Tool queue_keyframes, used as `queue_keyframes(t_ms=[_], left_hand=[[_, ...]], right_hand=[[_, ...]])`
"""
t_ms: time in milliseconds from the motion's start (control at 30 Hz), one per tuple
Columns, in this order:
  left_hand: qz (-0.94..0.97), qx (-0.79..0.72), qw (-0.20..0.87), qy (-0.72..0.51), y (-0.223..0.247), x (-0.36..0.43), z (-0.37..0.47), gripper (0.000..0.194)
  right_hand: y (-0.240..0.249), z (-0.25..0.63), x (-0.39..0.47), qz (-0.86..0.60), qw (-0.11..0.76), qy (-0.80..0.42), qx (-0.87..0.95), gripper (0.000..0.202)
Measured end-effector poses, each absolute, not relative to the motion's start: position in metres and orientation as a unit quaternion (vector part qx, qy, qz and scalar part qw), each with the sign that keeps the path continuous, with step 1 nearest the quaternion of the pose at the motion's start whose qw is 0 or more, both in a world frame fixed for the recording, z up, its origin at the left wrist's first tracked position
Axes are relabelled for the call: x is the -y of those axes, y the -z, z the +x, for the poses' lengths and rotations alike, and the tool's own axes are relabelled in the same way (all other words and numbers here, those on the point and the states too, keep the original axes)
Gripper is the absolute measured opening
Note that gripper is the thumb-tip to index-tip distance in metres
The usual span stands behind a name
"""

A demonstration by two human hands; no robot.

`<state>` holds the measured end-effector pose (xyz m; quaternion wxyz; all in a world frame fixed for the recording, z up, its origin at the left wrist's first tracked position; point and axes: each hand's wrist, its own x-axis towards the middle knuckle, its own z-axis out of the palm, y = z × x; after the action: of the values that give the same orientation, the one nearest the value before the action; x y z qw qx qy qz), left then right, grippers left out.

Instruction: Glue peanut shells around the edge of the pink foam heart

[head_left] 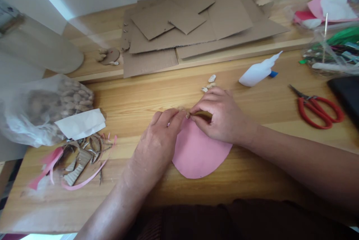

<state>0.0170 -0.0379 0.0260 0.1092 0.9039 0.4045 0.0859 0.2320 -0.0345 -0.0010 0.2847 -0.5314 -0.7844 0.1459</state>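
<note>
A round pink paper disc (pixel 200 154) lies on the table in front of me, its upper part covered by my hands. My left hand (pixel 162 133) is closed over the disc's upper left edge, its thumb mostly hidden. At that same edge my right hand (pixel 221 114) pinches a small brownish piece (pixel 188 114) that looks like a nut shell, close to the left fingertips. Just beyond the right knuckles are a few loose nut shells (pixel 212 79).
Cardboard sheets (pixel 193 23) are stacked at the back. A white glue bottle (pixel 256 73) lies near red-handled scissors (pixel 316 109) on the right. To the left are a bag of nuts (pixel 74 94) and cardboard and pink paper scraps (pixel 80 165). Craft bags (pixel 333 49) fill the right corner.
</note>
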Motion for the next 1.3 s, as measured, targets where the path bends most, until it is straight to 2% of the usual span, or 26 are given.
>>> queue_keyframes(t_ms=[700,1033,1300], left_hand=[[0.906,-0.408,0.089,-0.068,-0.025,0.039,0.017,0.046],[0.913,-0.391,0.078,-0.086,-0.017,0.032,0.014,0.038],[0.912,-0.374,0.099,-0.135,-0.007,0.024,0.011,0.036]], right_hand=[[0.001,0.236,0.032,-0.511,0.288,-0.156,0.795,0.007],[-0.006,0.243,0.027,-0.49,0.345,-0.151,0.786,0.022],[-0.018,0.237,0.069,-0.49,0.295,-0.153,0.806,0.034]])
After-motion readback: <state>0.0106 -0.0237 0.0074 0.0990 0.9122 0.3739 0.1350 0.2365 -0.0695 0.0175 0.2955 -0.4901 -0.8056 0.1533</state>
